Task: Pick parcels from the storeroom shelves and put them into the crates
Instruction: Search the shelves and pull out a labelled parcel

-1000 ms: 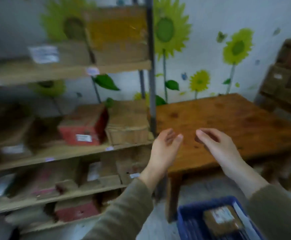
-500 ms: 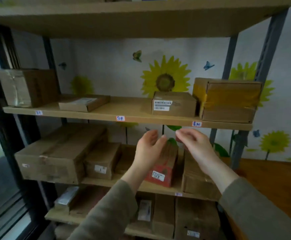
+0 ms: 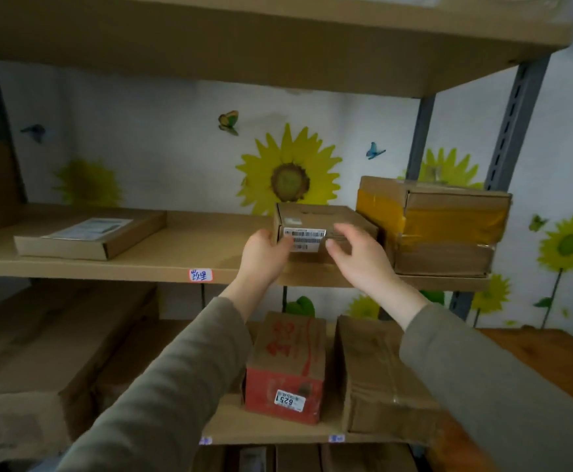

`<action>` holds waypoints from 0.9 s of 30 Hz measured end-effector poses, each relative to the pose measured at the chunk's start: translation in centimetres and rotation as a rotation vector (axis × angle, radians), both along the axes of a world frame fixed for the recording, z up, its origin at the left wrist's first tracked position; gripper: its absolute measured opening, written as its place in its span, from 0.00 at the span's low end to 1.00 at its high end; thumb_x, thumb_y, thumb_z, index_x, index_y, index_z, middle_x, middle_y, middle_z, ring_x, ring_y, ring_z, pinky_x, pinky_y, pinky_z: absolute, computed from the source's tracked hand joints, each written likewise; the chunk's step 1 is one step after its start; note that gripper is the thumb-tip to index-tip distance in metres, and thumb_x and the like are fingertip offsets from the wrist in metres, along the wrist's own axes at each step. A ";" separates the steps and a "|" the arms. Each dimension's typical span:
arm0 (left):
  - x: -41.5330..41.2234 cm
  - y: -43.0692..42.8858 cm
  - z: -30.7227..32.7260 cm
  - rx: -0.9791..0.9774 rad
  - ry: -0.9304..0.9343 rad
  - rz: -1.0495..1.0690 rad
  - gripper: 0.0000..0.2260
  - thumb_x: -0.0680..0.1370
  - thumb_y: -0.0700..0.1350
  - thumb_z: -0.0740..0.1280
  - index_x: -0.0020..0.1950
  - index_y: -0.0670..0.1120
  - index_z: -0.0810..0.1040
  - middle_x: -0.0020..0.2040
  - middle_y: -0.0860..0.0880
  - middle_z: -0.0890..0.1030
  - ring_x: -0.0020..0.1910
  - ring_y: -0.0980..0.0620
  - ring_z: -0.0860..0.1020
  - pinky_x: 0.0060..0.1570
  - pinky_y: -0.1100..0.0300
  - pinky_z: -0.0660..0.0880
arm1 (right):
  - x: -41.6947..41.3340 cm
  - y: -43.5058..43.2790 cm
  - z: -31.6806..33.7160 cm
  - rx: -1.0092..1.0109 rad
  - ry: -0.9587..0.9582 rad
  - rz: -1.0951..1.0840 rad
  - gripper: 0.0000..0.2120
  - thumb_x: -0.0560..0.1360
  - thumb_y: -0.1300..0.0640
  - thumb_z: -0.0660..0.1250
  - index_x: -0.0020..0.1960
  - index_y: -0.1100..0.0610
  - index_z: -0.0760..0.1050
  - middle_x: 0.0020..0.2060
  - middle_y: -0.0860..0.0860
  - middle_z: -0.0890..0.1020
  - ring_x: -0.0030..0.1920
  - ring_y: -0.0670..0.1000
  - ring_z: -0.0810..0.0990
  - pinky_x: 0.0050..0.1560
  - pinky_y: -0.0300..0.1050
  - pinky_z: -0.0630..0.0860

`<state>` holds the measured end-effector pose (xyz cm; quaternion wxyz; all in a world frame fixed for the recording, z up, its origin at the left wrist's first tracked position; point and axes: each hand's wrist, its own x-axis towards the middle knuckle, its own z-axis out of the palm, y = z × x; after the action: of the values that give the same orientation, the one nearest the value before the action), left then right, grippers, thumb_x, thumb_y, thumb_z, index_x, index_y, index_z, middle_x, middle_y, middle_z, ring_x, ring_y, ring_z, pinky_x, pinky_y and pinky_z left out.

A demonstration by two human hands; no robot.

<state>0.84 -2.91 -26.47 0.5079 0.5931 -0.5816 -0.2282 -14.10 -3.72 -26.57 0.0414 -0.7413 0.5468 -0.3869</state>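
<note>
The small cardboard parcel (image 3: 315, 229) sits on the middle shelf (image 3: 162, 257), between the two hands. The left hand (image 3: 264, 255) presses its left front corner; the right hand (image 3: 356, 255), fingers spread, reaches its right front. A taped box (image 3: 448, 229) stands just right of the grip.

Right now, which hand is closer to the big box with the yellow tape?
The right hand. It sits at the small barcoded box, just left of the yellow-taped box. The left hand is at the small box's far left side, farther away.
</note>
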 end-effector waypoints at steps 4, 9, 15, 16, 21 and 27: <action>-0.6 -1.8 0.4 0.099 -0.004 -0.006 0.16 0.81 0.45 0.58 0.59 0.33 0.75 0.56 0.37 0.79 0.57 0.40 0.76 0.48 0.54 0.73 | 0.4 -4.0 1.3 0.041 0.339 -0.084 0.25 0.81 0.46 0.50 0.75 0.55 0.56 0.76 0.53 0.57 0.76 0.52 0.53 0.74 0.53 0.50; -0.4 -3.0 0.1 0.077 0.047 0.003 0.14 0.81 0.44 0.58 0.58 0.36 0.77 0.53 0.39 0.80 0.53 0.42 0.77 0.46 0.58 0.69 | 1.3 -5.6 1.8 0.116 0.396 -0.088 0.23 0.82 0.47 0.45 0.74 0.53 0.60 0.75 0.50 0.60 0.75 0.51 0.55 0.73 0.61 0.44; -0.6 -2.5 -0.5 0.039 0.336 -0.002 0.12 0.81 0.43 0.57 0.50 0.38 0.78 0.47 0.39 0.79 0.47 0.44 0.76 0.49 0.57 0.72 | 2.4 -3.6 2.6 0.111 0.511 0.061 0.27 0.76 0.44 0.57 0.72 0.54 0.61 0.73 0.53 0.64 0.73 0.54 0.60 0.72 0.60 0.53; -0.6 -2.3 -0.3 0.041 0.403 -0.021 0.11 0.81 0.42 0.57 0.50 0.39 0.77 0.51 0.37 0.80 0.51 0.42 0.78 0.55 0.51 0.75 | 2.4 -3.3 2.7 0.102 0.534 0.071 0.30 0.74 0.43 0.61 0.72 0.53 0.61 0.72 0.53 0.65 0.72 0.55 0.61 0.72 0.60 0.55; -0.5 -1.3 0.1 0.046 0.448 -0.083 0.13 0.81 0.45 0.56 0.41 0.42 0.75 0.48 0.40 0.80 0.53 0.40 0.79 0.58 0.44 0.75 | 1.8 -1.8 1.7 0.040 0.642 0.078 0.45 0.68 0.40 0.69 0.76 0.52 0.51 0.74 0.54 0.59 0.74 0.56 0.57 0.73 0.61 0.52; 0.8 0.1 -0.9 -0.007 0.420 -0.082 0.13 0.81 0.45 0.56 0.38 0.46 0.74 0.44 0.42 0.79 0.50 0.42 0.78 0.56 0.47 0.75 | 2.7 -0.6 -1.0 -0.285 0.672 -0.066 0.37 0.72 0.51 0.70 0.74 0.54 0.55 0.68 0.55 0.67 0.68 0.58 0.63 0.70 0.54 0.58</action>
<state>1.65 -2.83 -27.40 0.6104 0.5065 -0.4873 -0.3652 -11.43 -4.30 -27.59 -0.2567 -0.8072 0.4944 -0.1952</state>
